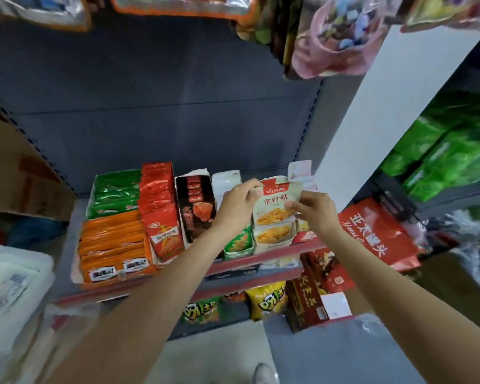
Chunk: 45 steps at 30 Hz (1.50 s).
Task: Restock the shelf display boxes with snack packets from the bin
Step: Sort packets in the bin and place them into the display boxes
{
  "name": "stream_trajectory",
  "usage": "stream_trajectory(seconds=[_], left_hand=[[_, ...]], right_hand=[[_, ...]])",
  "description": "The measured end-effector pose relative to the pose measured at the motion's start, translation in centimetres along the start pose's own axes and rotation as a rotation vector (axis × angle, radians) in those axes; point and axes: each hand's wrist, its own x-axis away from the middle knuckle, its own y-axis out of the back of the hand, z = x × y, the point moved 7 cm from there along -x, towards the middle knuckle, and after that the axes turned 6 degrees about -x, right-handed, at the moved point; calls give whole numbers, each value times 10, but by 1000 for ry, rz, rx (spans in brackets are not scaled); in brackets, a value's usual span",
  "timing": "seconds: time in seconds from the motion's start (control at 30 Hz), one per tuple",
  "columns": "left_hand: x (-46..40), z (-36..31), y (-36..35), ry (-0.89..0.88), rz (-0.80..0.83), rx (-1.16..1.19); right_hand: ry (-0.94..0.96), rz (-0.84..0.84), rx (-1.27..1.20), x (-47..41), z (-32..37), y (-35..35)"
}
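Both hands hold a cream snack packet (pixel 275 209) with a red top band, upright over its matching cream display box (pixel 272 238) at the right end of the shelf. My left hand (pixel 237 203) pinches the packet's upper left corner. My right hand (pixel 313 210) pinches its right edge. Left of that box stand a green-and-white box (pixel 237 245), a dark box (pixel 196 209), a red box (pixel 161 209), and an orange box (pixel 114 245) with a green box (pixel 117 192) behind it. A white bin (pixel 9 289) with packets sits at lower left.
The shelf has a red front rail (pixel 263 259) and a grey back panel (pixel 161 120). A lower shelf holds yellow and green bags (pixel 266 300) and dark red boxes. Big red bags (pixel 380 234) hang at right, green bags beyond. Bags hang overhead. Cardboard cartons stand at left.
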Motion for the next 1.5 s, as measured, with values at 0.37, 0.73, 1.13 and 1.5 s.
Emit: stream_trajectory(seconds=[0.37, 0.73, 1.13, 1.5], left_hand=[[0, -2, -32, 33, -18, -246], [-10, 12, -53, 85, 11, -525], [-1, -11, -30, 12, -199, -494], [78, 66, 110, 267, -400, -474]], right_hand=[[33, 167, 11, -22, -44, -2], [218, 142, 173, -25, -35, 8], [453, 135, 447, -20, 9, -10], [526, 326, 516, 26, 104, -158]])
